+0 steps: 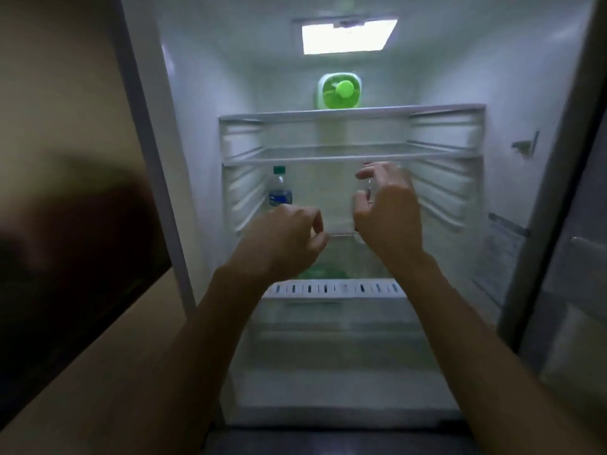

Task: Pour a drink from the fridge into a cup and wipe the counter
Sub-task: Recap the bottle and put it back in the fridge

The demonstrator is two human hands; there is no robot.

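head view: the open fridge (203, 93) holds a water bottle (280, 188) with a green cap, upright at 9 o'clock under the second shelf. the left hand (285, 238) is just before its base, loosely curled and holding nothing. the right hand (387, 208), at 3 o'clock, curves round something clear and blurred, and whether it grips cannot be told.

A: How do the arms lie?
B: Both are bare and stretch forward, side by side.
A: And the hands?
B: The left hand (289, 238) is palm down, fingers loosely curled, holding nothing. The right hand (389, 211) is slightly higher, thumb and fingers curved in a C; whether it grips anything is too blurred to tell.
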